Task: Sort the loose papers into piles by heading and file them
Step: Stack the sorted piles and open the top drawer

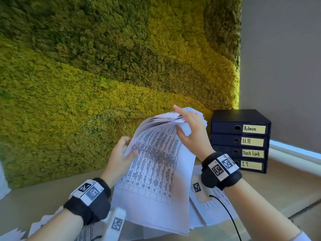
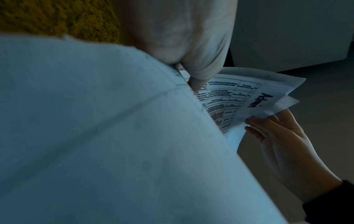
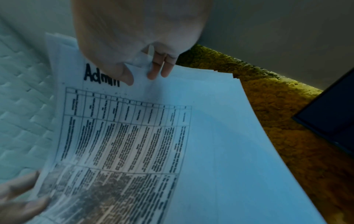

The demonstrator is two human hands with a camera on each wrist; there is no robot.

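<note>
Papers, a thick stack of white printed sheets point(image 1: 156, 164) headed "Admin", we hold above the beige table point(image 1: 271, 192), left hand point(image 1: 119, 157) gripping its side, right hand point(image 1: 189, 131) pinching the top corner; judged risk: fanned sheets slipping out.

Green-yellow moss wall point(image 1: 104, 66) meets a grey wall point(image 1: 281, 58) above a beige tabletop point(image 1: 278, 188).

A pale beige tabletop point(image 1: 271, 193) carries a black four-drawer file box point(image 1: 240, 141) labelled Admin, H.R, Task List and IT at its right rear, loose printed papers point(image 1: 206, 213) along the near edge, and a thin black cable point(image 1: 229, 214) across them.
</note>
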